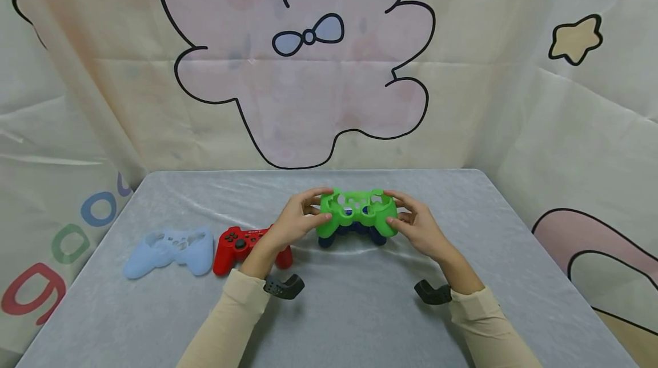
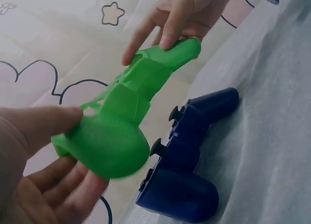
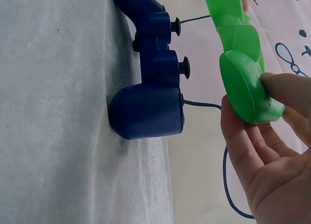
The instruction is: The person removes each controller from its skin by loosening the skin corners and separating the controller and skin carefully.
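A green silicone controller cover (image 1: pixel 335 220) is held up between my two hands. My left hand (image 1: pixel 300 216) pinches its left end, thumb on one face and fingers behind; my right hand (image 1: pixel 418 225) grips the other end the same way. Below the cover, a dark blue game controller (image 2: pixel 180 190) lies on the cloth with its thumbsticks facing up. Both wrist views show a gap between the cover (image 3: pixel 243 83) and the blue controller (image 3: pixel 150 110). In the head view the cover hides most of that controller.
A red game controller (image 1: pixel 237 245) lies left of the blue one, partly behind my left forearm. Farther left is a pale blue controller cover (image 1: pixel 172 251). Grey cloth covers the table (image 1: pixel 360 311). Printed curtains (image 1: pixel 308 99) hang behind and at both sides.
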{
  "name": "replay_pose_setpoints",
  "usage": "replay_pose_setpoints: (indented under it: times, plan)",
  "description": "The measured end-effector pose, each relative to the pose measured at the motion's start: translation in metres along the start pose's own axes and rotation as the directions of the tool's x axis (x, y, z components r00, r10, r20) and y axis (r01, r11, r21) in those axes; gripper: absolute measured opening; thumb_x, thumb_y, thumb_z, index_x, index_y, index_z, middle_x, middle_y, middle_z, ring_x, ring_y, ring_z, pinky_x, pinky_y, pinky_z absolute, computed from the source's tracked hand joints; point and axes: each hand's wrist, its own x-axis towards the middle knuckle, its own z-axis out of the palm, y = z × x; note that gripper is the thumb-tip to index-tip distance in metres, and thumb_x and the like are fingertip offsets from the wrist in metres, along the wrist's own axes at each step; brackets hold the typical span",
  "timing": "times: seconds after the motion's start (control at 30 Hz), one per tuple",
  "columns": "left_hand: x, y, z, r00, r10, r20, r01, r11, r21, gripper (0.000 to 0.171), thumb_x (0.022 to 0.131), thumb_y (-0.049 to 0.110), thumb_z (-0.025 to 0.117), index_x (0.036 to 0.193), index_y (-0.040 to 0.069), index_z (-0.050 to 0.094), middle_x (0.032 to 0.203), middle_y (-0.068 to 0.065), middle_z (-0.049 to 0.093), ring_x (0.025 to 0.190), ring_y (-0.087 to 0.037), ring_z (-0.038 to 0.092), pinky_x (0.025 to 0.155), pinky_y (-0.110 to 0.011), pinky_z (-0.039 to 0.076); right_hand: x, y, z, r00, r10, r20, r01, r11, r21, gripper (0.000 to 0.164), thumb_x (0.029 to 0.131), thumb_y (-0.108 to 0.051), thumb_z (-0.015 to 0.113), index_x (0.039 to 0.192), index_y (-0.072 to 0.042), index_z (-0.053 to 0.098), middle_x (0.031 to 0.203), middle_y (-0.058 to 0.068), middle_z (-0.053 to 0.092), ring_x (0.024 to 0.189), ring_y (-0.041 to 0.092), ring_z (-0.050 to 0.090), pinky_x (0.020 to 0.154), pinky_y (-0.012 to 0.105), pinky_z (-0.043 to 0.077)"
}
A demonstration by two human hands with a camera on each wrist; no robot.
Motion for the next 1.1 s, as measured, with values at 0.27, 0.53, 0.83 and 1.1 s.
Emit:
replay_pose_setpoints:
  times: [0.27,0.53,0.83,1.1]
  plan:
    - [-0.001,0.003,0.000,1.000,-0.002,-0.015,0.003,0.998,0.065,0.051,0.093,0.009,0.072,0.142,0.010,0.057,0.128,-0.024,0.066,0.088,-0.020,0.068,0.067,-0.043,0.055,0.002,0.004,0.002,1.000,-0.026,0.002,0.026,0.999,-0.019,0.059,0.095,0.006,0.062,0.150,0.000,0.043,0.135,0.031,0.052,0.078,0.008,0.066,0.063,0.028,0.055]
    - [0.000,0.003,0.001,1.000,-0.027,0.015,0.026,0.998,0.051,0.054,0.092,0.011,0.074,0.143,0.012,0.056,0.129,-0.024,0.065,0.088,-0.018,0.069,0.069,-0.047,0.059,0.004,0.011,0.002,1.000,0.006,0.022,-0.006,1.000,-0.007,0.060,0.096,0.006,0.061,0.152,0.001,0.040,0.135,0.036,0.050,0.082,0.008,0.069,0.065,0.027,0.056]
    - [0.000,0.004,0.006,0.997,-0.067,0.035,0.066,0.997,0.025,0.052,0.091,0.009,0.075,0.140,0.012,0.058,0.126,-0.021,0.066,0.086,-0.018,0.072,0.067,-0.046,0.060,0.003,0.010,0.000,0.999,0.037,0.027,-0.037,0.999,0.003,0.059,0.097,0.005,0.060,0.152,0.000,0.039,0.131,0.037,0.052,0.082,0.009,0.070,0.067,0.024,0.056]
    - [0.001,0.006,0.009,0.994,-0.104,0.026,0.103,0.994,0.025,0.052,0.090,0.010,0.076,0.139,0.014,0.059,0.123,-0.020,0.065,0.084,-0.017,0.071,0.067,-0.044,0.061,0.003,0.010,-0.001,0.997,0.075,0.031,-0.075,0.997,-0.012,0.059,0.097,0.005,0.060,0.152,-0.001,0.039,0.131,0.036,0.052,0.084,0.008,0.071,0.068,0.025,0.057]
